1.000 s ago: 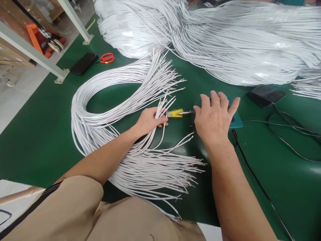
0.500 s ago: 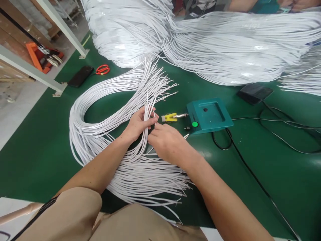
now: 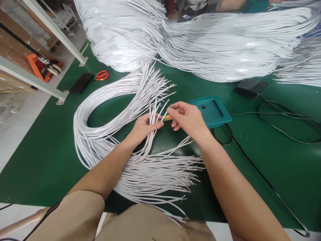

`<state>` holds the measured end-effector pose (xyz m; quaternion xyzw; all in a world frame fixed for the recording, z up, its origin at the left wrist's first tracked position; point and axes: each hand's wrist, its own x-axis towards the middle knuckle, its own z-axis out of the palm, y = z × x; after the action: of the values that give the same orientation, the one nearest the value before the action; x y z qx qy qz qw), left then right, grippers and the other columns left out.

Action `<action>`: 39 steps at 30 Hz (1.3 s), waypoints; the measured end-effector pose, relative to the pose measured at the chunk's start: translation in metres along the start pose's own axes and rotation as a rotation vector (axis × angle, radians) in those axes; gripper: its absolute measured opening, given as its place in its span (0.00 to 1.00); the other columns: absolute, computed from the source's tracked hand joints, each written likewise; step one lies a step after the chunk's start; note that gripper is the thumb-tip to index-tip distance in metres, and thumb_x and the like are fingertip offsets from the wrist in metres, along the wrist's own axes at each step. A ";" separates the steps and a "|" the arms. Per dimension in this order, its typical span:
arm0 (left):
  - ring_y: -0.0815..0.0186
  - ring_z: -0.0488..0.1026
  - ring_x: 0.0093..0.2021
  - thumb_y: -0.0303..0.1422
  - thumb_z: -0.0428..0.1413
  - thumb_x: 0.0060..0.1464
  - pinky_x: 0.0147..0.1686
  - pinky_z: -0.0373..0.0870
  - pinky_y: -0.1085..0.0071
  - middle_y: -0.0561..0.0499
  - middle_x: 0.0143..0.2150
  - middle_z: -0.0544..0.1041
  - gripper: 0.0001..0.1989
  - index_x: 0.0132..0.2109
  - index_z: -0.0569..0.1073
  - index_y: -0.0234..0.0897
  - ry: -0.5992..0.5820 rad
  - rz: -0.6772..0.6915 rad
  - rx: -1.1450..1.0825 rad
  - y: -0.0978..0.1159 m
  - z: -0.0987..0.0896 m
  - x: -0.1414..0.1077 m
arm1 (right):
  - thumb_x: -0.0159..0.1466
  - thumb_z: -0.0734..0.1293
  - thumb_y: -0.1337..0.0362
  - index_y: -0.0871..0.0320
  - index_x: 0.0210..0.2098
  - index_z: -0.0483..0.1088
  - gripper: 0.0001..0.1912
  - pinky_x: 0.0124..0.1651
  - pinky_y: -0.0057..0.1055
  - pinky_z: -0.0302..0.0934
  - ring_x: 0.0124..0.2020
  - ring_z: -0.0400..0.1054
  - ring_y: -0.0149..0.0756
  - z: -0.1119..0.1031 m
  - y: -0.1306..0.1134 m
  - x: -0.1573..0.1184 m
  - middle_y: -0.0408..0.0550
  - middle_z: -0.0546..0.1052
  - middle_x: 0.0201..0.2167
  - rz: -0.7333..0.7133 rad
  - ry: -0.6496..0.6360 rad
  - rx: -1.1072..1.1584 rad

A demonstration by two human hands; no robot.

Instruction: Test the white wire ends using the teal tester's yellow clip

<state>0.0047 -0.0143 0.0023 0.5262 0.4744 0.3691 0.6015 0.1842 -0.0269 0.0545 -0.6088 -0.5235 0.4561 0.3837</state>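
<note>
Upright between the thumb and fingers of my left hand (image 3: 146, 129) is a small bunch of white cables (image 3: 149, 142), closed in its grip. To the right, my right hand (image 3: 187, 118) has its thumb and forefinger pinched at the end of one white cable, with the other fingers curled. Behind these fingertips, a yellow piece (image 3: 167, 117) of the teal bench device (image 3: 213, 112) shows in part. A looped bundle of white cables (image 3: 82, 110) lies left of my hands, its far ends fanned out. More cable ends (image 3: 160, 177) spread below my forearms.
A large heap of white cables (image 3: 225, 43) spans the back of the green table (image 3: 250, 174). Red-handled scissors (image 3: 102, 75) and a black phone-like object (image 3: 81, 83) lie at left. A black box (image 3: 251, 88) and cords are at right. Part of another person shows behind the heap.
My right hand has lifted and moved right and away from my left hand, opening a gap between them. My left hand keeps the cable bunch; its cable tips have spread apart.
</note>
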 end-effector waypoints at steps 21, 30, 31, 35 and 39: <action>0.73 0.73 0.29 0.34 0.63 0.48 0.34 0.68 0.74 0.56 0.30 0.74 0.16 0.32 0.61 0.36 0.042 0.128 -0.097 0.009 0.016 -0.008 | 0.52 0.71 0.61 0.60 0.23 0.71 0.09 0.25 0.26 0.50 0.22 0.57 0.25 0.026 0.020 -0.009 0.41 0.68 0.21 0.071 -0.102 0.616; 0.72 0.73 0.29 0.39 0.62 0.50 0.32 0.68 0.73 0.55 0.29 0.74 0.19 0.32 0.57 0.38 -0.085 0.130 -0.107 0.008 0.018 -0.012 | 0.56 0.70 0.51 0.59 0.23 0.71 0.17 0.25 0.29 0.51 0.20 0.58 0.27 0.024 0.017 -0.008 0.37 0.59 0.16 0.073 -0.175 0.634; 0.72 0.73 0.29 0.39 0.62 0.50 0.33 0.68 0.73 0.56 0.28 0.73 0.19 0.32 0.57 0.38 -0.089 0.136 -0.107 0.007 0.018 -0.012 | 0.55 0.70 0.51 0.59 0.23 0.71 0.17 0.26 0.29 0.51 0.20 0.58 0.27 0.023 0.017 -0.008 0.37 0.59 0.16 0.080 -0.172 0.623; 0.74 0.72 0.28 0.37 0.62 0.51 0.32 0.68 0.74 0.56 0.27 0.72 0.18 0.31 0.57 0.37 -0.083 0.169 -0.117 0.005 0.018 -0.012 | 0.54 0.72 0.51 0.60 0.24 0.72 0.18 0.27 0.28 0.52 0.22 0.60 0.27 0.021 0.021 -0.008 0.38 0.61 0.17 0.104 -0.225 0.667; 0.74 0.72 0.29 0.38 0.62 0.50 0.34 0.68 0.74 0.56 0.29 0.73 0.19 0.32 0.58 0.37 -0.042 0.164 -0.125 0.003 0.015 -0.009 | 0.53 0.74 0.51 0.61 0.30 0.74 0.18 0.29 0.26 0.54 0.27 0.63 0.27 0.020 0.026 -0.008 0.40 0.67 0.22 0.116 -0.290 0.749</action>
<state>0.0167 -0.0268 0.0073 0.5323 0.3933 0.4350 0.6106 0.1722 -0.0388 0.0252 -0.3846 -0.3346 0.7175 0.4747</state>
